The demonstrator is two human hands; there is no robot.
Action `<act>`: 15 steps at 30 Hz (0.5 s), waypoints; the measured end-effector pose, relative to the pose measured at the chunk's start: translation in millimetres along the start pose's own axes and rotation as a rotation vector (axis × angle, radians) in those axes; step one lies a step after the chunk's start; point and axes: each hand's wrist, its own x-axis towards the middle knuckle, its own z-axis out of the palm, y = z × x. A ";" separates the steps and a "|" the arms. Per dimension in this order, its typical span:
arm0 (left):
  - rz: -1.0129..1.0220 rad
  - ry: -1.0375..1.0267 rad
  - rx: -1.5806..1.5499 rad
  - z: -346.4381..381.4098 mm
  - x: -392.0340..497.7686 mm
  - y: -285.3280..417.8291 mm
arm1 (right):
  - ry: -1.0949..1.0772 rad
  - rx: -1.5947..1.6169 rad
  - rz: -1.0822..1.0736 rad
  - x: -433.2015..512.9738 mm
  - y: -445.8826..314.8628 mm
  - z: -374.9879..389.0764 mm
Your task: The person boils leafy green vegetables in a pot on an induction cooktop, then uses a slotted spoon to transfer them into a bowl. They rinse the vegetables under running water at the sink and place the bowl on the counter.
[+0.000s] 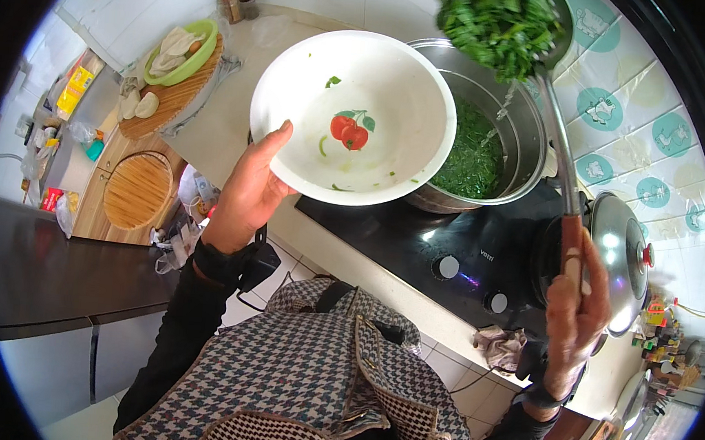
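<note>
My left hand [254, 182] grips the near-left rim of a white bowl [408, 120], thumb on the inside. Two red fruits with leaves are printed on its bottom, and a few green scraps cling inside. In my right hand [576, 303] is the brown handle of a metal ladle [556, 124]. Its head is heaped with chopped leafy greens [501, 28], raised above the far side of a steel pot [532, 153]. Liquid drips from the ladle into the pot. More greens float in green liquid [470, 161] there. The bowl overlaps the pot's left rim in view.
The pot stands on a black gas stove [388, 228] with two knobs. A lidded pan [617, 244] sits to its right, and a crumpled cloth [500, 347] lies at the counter edge. Far left are a green basket [201, 56], wooden boards [137, 189] and dough pieces [146, 105].
</note>
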 end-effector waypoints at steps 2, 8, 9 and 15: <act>0.001 -0.016 0.010 5.7 0.9 2.7 | -0.023 -0.082 -0.092 -11.5 -1.6 13.6; 0.010 0.033 -0.009 -2.1 5.0 1.0 | -0.130 -0.607 -0.399 -20.7 4.5 19.5; 0.015 0.042 -0.031 -6.1 5.6 -0.2 | -0.093 -0.552 -0.404 -17.4 4.7 16.2; 0.069 0.039 -0.082 -33.3 4.6 2.2 | 0.013 -0.373 -0.046 46.7 8.4 -7.1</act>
